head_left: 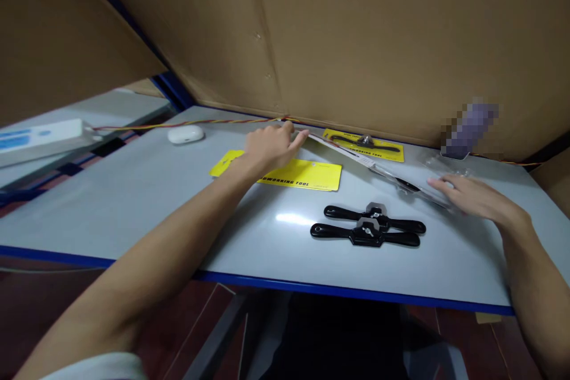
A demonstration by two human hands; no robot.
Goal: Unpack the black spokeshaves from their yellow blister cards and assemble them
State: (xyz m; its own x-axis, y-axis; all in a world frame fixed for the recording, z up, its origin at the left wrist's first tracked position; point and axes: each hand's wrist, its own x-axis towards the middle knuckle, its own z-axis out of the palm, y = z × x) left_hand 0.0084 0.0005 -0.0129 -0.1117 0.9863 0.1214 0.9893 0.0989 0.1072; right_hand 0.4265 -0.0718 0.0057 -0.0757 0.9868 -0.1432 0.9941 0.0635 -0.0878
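Observation:
A thin blister pack (356, 156) is held edge-on above the table, its black-handled tool (407, 185) showing through the clear plastic. My left hand (271, 145) is closed on the pack's left end, its thumb pointing right. At the other end, my right hand (472, 193) grips the plastic; some fingertips are hidden. Two black spokeshaves, the back one (347, 212) and the front one (336, 231), lie loose side by side nearer the front edge. Yellow backing cards (307, 173) lie under my left forearm. Behind the held pack lies another packaged spokeshave (387, 147) on a yellow card.
A white earbud case (186, 135) sits at the back left. A twisted cable (236, 121) runs along the back edge from a white power strip (48, 141). Clear plastic (439, 161) and a blurred purple object (467, 133) are at the back right. Cardboard walls (378, 41) enclose the table.

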